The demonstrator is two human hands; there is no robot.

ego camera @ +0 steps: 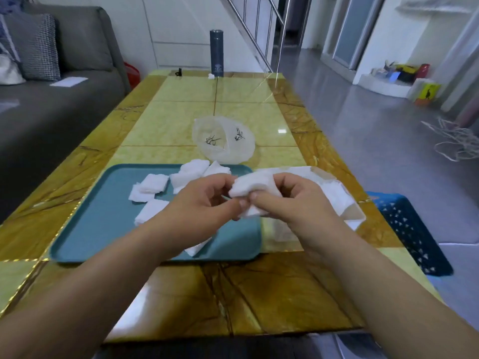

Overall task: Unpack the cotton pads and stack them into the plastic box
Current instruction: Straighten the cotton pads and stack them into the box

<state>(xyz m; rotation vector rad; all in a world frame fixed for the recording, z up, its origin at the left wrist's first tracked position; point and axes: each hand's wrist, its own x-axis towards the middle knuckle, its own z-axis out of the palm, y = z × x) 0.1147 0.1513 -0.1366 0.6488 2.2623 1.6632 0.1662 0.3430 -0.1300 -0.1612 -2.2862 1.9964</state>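
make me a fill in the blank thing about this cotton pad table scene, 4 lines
1. The left hand and right hand grip a bundle of cotton pads ____ them.
2. Loose pads lie on the teal ____.
3. The clear plastic box stands behind the ____ hand.
4. The dark flask stands at the table's ____ end.
Missing: between; tray; right; far

On the table (233, 99), a tray (103, 229) lies nearest the person with loose pads (149, 187) scattered on its far half. A bag (223, 141) lies just behind it and a box (359, 218) just to its right. A flask (216, 53) stands at the table's far end, a sofa (51, 112) is left of the table, and a basket (409, 229) sits beside its right edge.
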